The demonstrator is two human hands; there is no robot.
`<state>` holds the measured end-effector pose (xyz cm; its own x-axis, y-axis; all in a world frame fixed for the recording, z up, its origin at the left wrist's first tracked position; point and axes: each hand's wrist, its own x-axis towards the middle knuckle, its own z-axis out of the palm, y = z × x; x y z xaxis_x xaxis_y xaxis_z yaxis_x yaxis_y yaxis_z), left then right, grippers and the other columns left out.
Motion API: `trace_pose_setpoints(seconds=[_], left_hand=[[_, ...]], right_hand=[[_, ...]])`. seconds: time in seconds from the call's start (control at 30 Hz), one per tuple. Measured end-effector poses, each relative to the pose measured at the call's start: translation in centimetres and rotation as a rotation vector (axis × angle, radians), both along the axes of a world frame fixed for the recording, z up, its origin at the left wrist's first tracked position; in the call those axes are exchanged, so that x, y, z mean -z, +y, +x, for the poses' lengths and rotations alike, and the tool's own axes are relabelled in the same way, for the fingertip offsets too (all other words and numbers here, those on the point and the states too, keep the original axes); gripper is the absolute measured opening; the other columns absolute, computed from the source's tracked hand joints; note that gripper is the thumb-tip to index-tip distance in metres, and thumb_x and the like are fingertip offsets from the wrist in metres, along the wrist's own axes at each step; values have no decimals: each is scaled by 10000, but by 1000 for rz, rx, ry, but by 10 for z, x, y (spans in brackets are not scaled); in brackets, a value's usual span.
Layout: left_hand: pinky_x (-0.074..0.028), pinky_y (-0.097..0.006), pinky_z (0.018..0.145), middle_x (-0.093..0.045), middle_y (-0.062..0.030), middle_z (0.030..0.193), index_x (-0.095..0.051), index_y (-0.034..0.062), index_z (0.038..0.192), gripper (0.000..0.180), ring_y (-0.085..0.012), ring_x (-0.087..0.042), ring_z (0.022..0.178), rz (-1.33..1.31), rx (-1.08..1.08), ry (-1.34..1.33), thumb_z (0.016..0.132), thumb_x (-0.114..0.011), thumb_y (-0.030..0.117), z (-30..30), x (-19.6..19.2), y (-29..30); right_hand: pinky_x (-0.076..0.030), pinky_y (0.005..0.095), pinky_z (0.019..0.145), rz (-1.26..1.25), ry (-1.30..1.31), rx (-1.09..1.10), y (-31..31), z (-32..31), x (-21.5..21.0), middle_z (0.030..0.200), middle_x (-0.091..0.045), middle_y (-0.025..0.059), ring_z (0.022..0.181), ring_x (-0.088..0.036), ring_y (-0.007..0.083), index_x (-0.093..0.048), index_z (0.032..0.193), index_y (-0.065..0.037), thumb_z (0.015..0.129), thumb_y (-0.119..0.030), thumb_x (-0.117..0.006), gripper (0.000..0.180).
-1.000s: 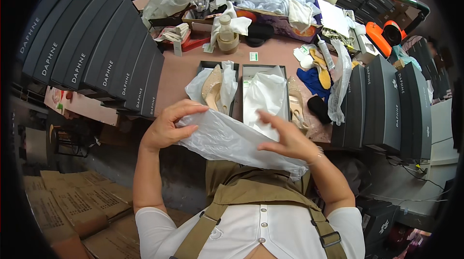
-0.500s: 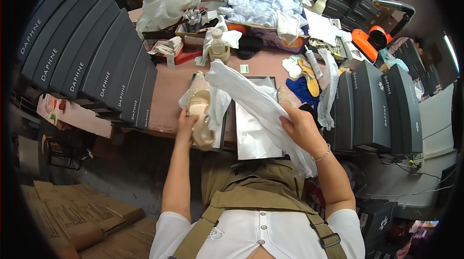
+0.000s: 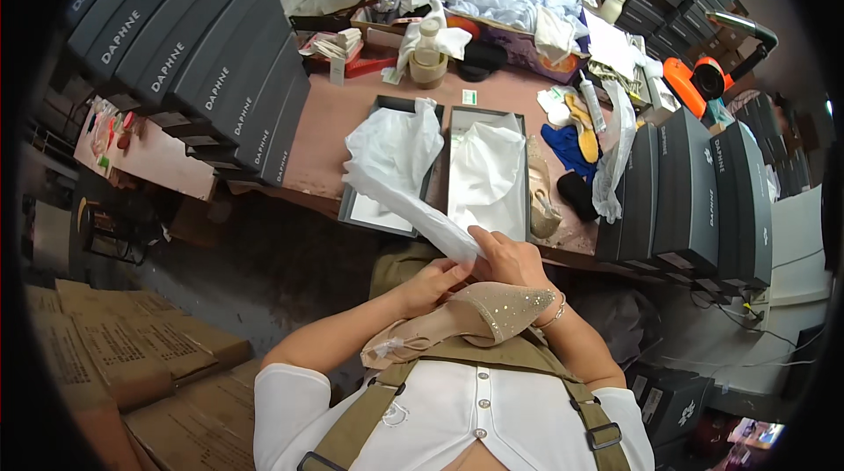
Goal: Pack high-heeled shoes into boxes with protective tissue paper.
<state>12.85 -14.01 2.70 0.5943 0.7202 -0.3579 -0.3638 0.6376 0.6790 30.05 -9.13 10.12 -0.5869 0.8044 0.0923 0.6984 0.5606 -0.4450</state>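
Dark shoeboxes point(image 3: 189, 76) stand left on the counter point(image 3: 327, 133). A white wrapping sheet point(image 3: 396, 150) trails over an open box point(image 3: 355, 209) to the left hand point(image 3: 434, 285) and right hand point(image 3: 512, 262), both pinching its near end. A glittery beige shoe point(image 3: 503, 314) lies across the person's front; another shoe point(image 3: 542, 207) rests farther right.

Two shoes point(image 3: 514, 308) and two paper-lined grey boxes point(image 3: 378, 228) show.
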Motion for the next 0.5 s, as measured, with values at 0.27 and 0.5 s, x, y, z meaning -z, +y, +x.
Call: trace_pose_setpoints(seconds=[0.27, 0.5], left_hand=[[-456, -317, 918, -567, -79, 1118, -457, 54, 1294, 468, -167, -531, 1110, 60, -211, 177, 938, -588, 327, 20, 1, 5], [-402, -382, 1010, -512, -84, 1281, -414, 57, 1321, 535, -199, -488, 1187, -133, -398, -165, 876, -678, 192, 18, 6, 14]], right_hand=[[-496, 367, 649, -108, 335, 200, 5, 47, 6, 831, -614, 209, 708, -615, 355, -615, 1037, -5, 817, -32, -614, 221], [-471, 422, 648, -522, 366, -72, 20, 44, -12, 784, -576, 254, 733, -544, 463, -592, 1003, 18, 801, -65, -628, 221]])
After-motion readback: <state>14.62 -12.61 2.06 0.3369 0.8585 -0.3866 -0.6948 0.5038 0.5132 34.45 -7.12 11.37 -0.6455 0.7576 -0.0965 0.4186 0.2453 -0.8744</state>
